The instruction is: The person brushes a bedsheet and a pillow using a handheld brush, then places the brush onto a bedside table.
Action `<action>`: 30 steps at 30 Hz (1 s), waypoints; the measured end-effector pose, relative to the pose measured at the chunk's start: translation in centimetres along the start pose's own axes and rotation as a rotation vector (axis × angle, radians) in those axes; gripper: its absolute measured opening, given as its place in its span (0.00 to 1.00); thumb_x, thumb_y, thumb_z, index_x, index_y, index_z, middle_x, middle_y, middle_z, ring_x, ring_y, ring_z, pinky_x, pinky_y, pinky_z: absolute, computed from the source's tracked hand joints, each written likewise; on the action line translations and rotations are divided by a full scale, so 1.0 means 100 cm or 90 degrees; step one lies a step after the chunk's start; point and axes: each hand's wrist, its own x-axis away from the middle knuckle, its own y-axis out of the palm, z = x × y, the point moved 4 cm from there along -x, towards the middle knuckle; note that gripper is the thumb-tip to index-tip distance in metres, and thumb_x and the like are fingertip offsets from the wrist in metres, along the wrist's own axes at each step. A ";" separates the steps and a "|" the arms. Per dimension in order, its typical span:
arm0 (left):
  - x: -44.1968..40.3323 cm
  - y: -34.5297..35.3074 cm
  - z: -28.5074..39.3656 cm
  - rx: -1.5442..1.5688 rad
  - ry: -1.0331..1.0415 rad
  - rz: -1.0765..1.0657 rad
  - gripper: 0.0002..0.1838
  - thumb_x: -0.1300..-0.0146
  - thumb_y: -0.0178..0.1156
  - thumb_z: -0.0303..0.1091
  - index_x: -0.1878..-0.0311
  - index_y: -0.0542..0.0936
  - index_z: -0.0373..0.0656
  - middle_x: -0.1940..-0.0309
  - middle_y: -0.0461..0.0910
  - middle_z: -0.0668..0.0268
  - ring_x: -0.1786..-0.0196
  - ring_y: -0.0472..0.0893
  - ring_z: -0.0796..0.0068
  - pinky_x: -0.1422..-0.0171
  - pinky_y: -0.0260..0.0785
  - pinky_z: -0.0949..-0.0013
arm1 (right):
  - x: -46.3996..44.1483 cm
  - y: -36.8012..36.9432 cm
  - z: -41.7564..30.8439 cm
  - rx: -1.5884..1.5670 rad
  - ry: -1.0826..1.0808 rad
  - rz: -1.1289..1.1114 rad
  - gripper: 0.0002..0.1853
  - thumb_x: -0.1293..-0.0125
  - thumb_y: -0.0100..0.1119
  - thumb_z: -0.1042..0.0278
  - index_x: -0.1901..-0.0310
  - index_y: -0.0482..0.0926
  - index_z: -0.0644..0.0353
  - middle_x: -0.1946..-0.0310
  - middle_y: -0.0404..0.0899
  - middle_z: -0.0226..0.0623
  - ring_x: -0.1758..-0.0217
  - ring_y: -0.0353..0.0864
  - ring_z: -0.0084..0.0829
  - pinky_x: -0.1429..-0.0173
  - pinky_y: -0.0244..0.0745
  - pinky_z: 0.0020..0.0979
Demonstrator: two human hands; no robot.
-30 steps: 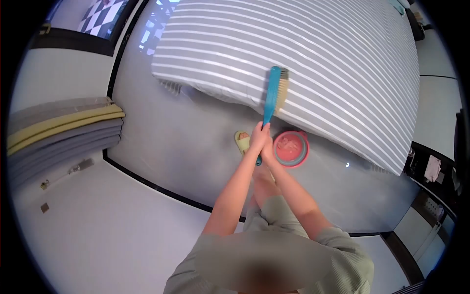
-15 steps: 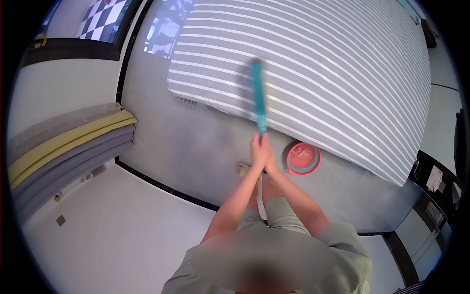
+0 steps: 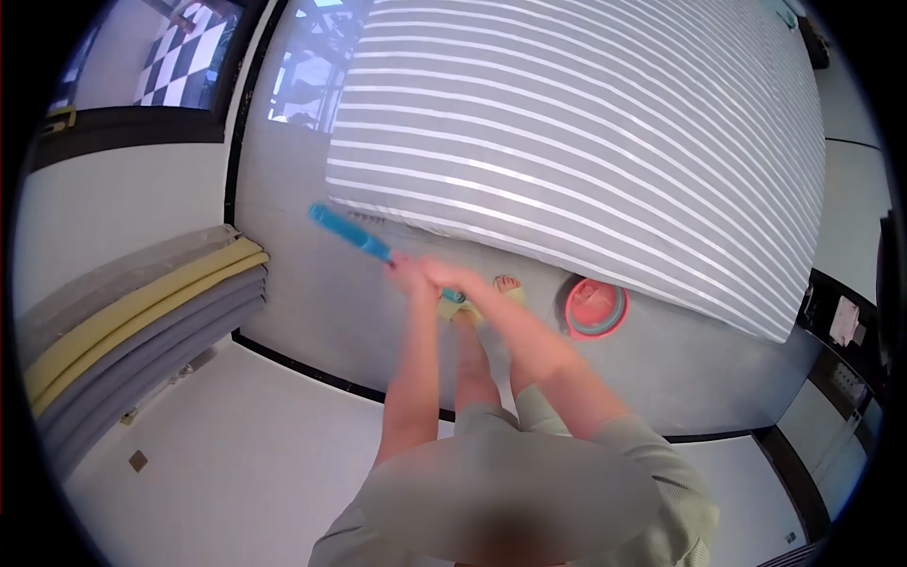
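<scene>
Both my hands are wrapped round a long teal stick-shaped tool (image 3: 350, 233), whose exact kind I cannot make out. My left hand (image 3: 409, 275) grips it closer to the outstretched end, and my right hand (image 3: 448, 274) is closed right beside it. A short teal butt end shows past my hands, above my feet. The tool points up and left, over the floor near the bed's lower left corner. Its outer end looks thicker than the part by my hands. My fingers hide the middle of it.
A bed with a grey and white striped sheet (image 3: 576, 142) fills the upper middle. A pink basin (image 3: 597, 308) stands on the floor by its edge. Folded yellow and grey mats or curtains (image 3: 142, 312) lie along the left wall. A dark shelf (image 3: 846, 331) is at right.
The tool has swung from over the striped sheet to the left, now over the floor. Both hands moved left with it, and my feet show more clearly.
</scene>
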 end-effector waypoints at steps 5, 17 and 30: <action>-0.020 -0.013 0.025 -0.077 0.151 -0.228 0.10 0.42 0.48 0.39 0.71 0.65 0.43 0.82 0.62 0.72 0.79 0.61 0.81 0.76 0.56 0.74 | 0.034 0.046 -0.047 -0.107 -0.169 0.181 0.20 0.38 0.35 0.58 0.51 0.65 0.63 0.68 0.72 0.36 0.67 0.73 0.26 0.65 0.68 0.26; -0.103 0.054 0.029 -0.252 0.039 -0.415 0.11 0.44 0.50 0.40 0.70 0.66 0.42 0.80 0.64 0.70 0.78 0.63 0.80 0.75 0.58 0.74 | -0.034 0.031 -0.079 -0.226 -0.078 0.340 0.23 0.38 0.30 0.50 0.69 0.69 0.61 0.89 0.65 0.30 0.94 0.60 0.22 0.92 0.55 0.24; -0.001 0.074 0.048 -0.448 0.159 -0.691 0.10 0.44 0.51 0.39 0.70 0.68 0.41 0.82 0.68 0.69 0.78 0.65 0.81 0.75 0.59 0.75 | 0.041 0.027 -0.087 -0.428 -0.166 0.581 0.19 0.36 0.31 0.53 0.56 0.66 0.57 0.77 0.70 0.28 0.81 0.65 0.15 0.84 0.58 0.17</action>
